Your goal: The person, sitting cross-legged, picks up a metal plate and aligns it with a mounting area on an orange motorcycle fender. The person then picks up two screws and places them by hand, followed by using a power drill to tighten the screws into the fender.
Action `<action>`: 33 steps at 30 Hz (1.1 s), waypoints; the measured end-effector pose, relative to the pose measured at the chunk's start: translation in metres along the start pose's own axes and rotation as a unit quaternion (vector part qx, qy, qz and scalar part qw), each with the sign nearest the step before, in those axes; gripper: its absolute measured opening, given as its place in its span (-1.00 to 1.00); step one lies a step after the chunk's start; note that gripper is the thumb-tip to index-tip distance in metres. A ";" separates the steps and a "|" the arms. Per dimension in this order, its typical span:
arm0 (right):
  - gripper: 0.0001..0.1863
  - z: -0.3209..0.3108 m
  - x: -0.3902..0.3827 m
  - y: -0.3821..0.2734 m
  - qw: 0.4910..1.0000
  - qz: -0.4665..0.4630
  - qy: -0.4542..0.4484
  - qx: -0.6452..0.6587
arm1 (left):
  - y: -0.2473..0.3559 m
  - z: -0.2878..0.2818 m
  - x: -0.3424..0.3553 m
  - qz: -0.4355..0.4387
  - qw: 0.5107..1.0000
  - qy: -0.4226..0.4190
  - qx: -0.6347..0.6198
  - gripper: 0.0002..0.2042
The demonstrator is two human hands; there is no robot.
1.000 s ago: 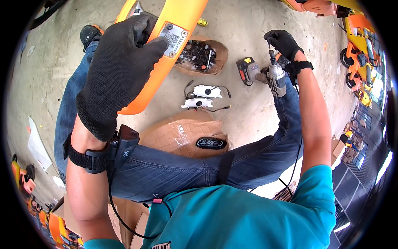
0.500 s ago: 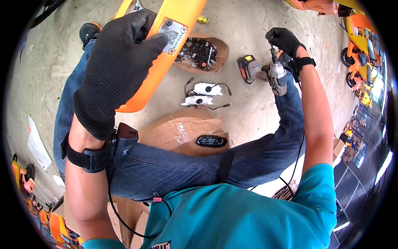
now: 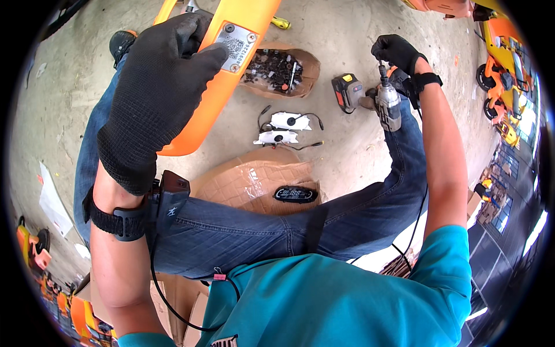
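Note:
My left hand (image 3: 150, 104), in a black glove, grips an orange plastic part (image 3: 196, 133), its thumb beside a screwed-on metal plate (image 3: 237, 49). At upper right, my gloved right hand (image 3: 398, 55) has its fingers pinched at the tip of a black bit (image 3: 383, 74) on a power driver (image 3: 388, 107); any small piece between them is too small to make out. The driver points upward near my right leg, its battery (image 3: 347, 92) toward the middle.
An open carton (image 3: 309, 78) holds dark small parts. Two white units with cables (image 3: 289, 120) lie below it. A black oval display (image 3: 293, 194) rests on cardboard (image 3: 243, 173) between my legs (image 3: 358, 225). Orange-yellow vehicles (image 3: 497, 69) stand along the right, others at lower left.
My left hand and the orange part have shifted slightly left and up. My right hand has risen a little and moved right, with the driver shifting slightly too.

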State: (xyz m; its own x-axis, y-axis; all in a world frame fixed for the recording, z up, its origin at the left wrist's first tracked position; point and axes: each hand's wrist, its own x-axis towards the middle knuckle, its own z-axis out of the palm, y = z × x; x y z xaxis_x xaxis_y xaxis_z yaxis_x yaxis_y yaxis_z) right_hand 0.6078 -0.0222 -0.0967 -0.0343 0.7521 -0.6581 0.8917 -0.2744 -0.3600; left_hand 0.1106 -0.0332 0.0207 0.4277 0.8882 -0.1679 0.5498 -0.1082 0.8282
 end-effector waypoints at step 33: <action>-0.68 0.102 -0.138 -0.088 0.915 0.079 -0.049 0.392 | 0.007 0.005 0.005 -0.008 0.998 -0.006 -0.062 -0.79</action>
State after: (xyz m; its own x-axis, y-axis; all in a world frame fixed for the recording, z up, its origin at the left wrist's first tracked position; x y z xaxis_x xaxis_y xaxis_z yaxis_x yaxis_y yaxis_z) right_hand 0.4882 -0.1628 -0.0415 -0.0086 0.6190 -0.7853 0.2917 -0.7496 -0.5941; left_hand 0.1202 -0.0318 0.0225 0.4289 0.8838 -0.1870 0.4638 -0.0378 0.8851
